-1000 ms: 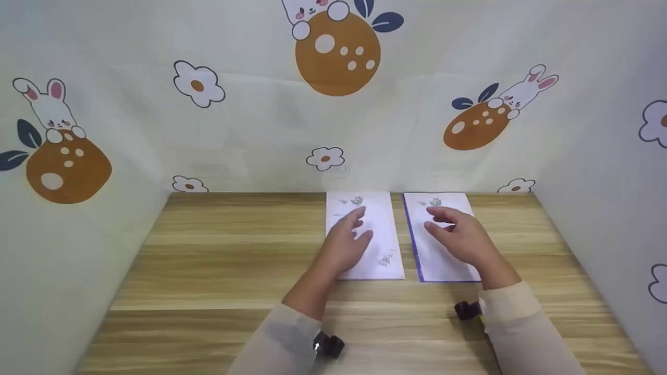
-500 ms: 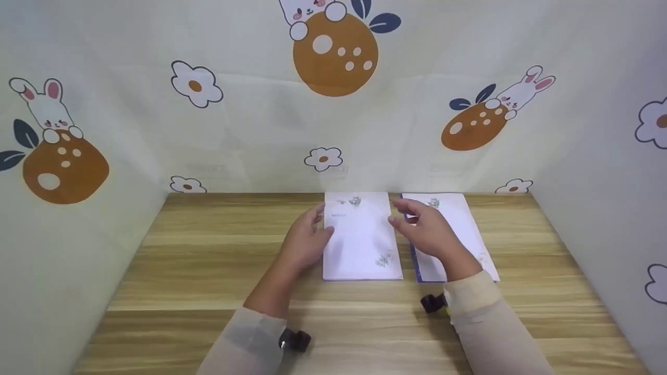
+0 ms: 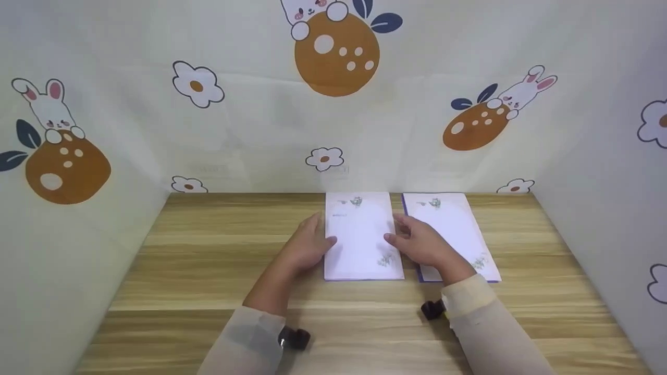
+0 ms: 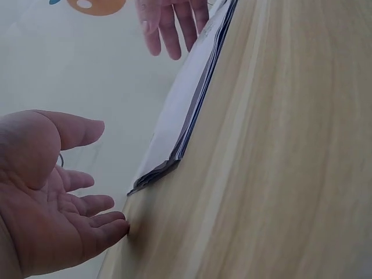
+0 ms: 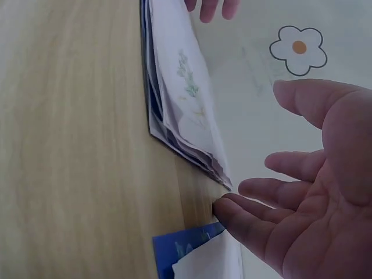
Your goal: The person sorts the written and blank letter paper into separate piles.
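Observation:
Two white writing pads with small green plant prints lie side by side on the wooden table. My left hand (image 3: 306, 246) is at the left edge of the left pad (image 3: 362, 245), thumb tip overlapping its border in the head view. Opposite, my right hand (image 3: 423, 245) has its thumb over that pad's right edge and its fingers in the gap, partly covering the right pad (image 3: 453, 219). Both hands have loosely bent fingers and grip nothing. Seen from the left wrist, the left pad (image 4: 180, 110) shows layered sheets over a dark blue backing; the left fingertips touch down beside it.
A cloth backdrop (image 3: 250, 130) with rabbits, oranges and flowers rises behind the table (image 3: 219, 250) and along both sides. The pads' far ends reach close to the back wall. The right pad's blue backing (image 5: 171, 247) shows beyond its sheets.
Both hands have moved left from above the two pads. In the last half second they have come down to either side of the left pad, which lies in the same place.

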Available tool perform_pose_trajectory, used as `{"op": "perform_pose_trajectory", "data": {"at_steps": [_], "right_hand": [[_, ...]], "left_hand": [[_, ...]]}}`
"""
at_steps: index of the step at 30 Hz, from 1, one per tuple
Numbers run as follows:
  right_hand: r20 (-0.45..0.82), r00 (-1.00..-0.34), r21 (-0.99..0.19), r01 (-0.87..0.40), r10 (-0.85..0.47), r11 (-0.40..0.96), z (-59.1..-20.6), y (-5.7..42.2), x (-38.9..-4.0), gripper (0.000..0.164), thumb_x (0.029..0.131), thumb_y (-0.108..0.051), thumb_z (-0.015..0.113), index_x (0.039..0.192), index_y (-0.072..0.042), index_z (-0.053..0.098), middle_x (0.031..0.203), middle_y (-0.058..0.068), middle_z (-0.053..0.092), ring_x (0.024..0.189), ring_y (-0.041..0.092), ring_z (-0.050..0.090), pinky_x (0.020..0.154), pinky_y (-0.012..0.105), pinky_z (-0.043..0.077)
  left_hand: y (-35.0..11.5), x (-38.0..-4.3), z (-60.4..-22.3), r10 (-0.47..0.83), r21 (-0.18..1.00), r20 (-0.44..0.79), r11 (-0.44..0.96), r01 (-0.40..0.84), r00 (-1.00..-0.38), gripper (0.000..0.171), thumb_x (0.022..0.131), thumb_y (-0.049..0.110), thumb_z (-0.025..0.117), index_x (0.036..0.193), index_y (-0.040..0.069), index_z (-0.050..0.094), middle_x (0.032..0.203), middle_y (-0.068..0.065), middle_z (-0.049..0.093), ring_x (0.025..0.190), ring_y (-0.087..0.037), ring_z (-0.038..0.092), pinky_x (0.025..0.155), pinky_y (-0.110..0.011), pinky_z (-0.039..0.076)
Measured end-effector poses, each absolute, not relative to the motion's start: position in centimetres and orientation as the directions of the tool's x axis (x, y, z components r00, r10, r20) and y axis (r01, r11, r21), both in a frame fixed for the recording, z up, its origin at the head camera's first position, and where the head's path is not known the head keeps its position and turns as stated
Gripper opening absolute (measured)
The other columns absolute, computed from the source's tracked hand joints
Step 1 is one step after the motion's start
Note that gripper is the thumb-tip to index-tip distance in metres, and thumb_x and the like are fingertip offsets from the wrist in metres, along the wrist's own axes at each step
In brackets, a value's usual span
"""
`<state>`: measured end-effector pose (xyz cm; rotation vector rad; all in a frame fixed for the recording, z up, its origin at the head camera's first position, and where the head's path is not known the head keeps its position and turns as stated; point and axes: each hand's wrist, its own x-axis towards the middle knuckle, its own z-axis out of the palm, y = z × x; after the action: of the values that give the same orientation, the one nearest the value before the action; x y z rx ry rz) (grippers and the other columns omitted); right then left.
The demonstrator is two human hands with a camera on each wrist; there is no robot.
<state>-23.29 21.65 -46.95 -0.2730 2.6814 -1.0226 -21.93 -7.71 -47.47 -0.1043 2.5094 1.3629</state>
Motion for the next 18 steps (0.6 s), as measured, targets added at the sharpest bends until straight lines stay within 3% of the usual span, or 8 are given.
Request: {"op": "perform_pose_trajectory", "data": {"at_steps": [4, 9, 18], "right_hand": [[-0.159, -0.937, -0.652, -0.137, -0.311, 0.746, -47.3, 21.7, -22.9, 0.078, 0.103, -0.048, 0.067, 0.164, -0.008, 0.041, 0.170, 0.019, 0.043, 0.159, 0.041, 0.040, 0.132, 0.059, 0.030], [-0.174, -0.887, -0.591, -0.253, -0.427, 0.766, -47.7, 22.0, -22.3, 0.077, 0.103, -0.048, 0.068, 0.166, -0.015, 0.040, 0.178, 0.013, 0.029, 0.165, 0.040, 0.026, 0.135, 0.061, 0.021], [-0.243, -0.822, -0.524, -0.336, -0.515, 0.783, -47.8, 22.3, -21.6, 0.075, 0.102, -0.048, 0.069, 0.167, -0.026, 0.039, 0.182, 0.004, 0.018, 0.168, 0.037, 0.016, 0.135, 0.062, 0.019]], "left_hand": [[-7.7, -21.6, -47.8, 0.148, 0.793, -0.248, 0.598, -0.113, -0.957, 0.084, 0.103, 0.037, 0.067, 0.171, 0.012, 0.024, 0.181, -0.011, 0.021, 0.170, -0.032, 0.015, 0.139, -0.053, 0.015], [-7.9, -20.9, -48.0, 0.277, 0.715, -0.244, 0.699, 0.021, -0.930, 0.086, 0.100, 0.044, 0.071, 0.171, 0.022, 0.028, 0.183, -0.002, 0.016, 0.170, -0.031, 0.011, 0.138, -0.058, 0.015], [-8.0, -20.3, -48.3, 0.397, 0.603, -0.262, 0.779, 0.172, -0.879, 0.089, 0.096, 0.050, 0.075, 0.170, 0.026, 0.031, 0.183, 0.002, 0.012, 0.171, -0.034, 0.004, 0.137, -0.062, 0.012]]}}
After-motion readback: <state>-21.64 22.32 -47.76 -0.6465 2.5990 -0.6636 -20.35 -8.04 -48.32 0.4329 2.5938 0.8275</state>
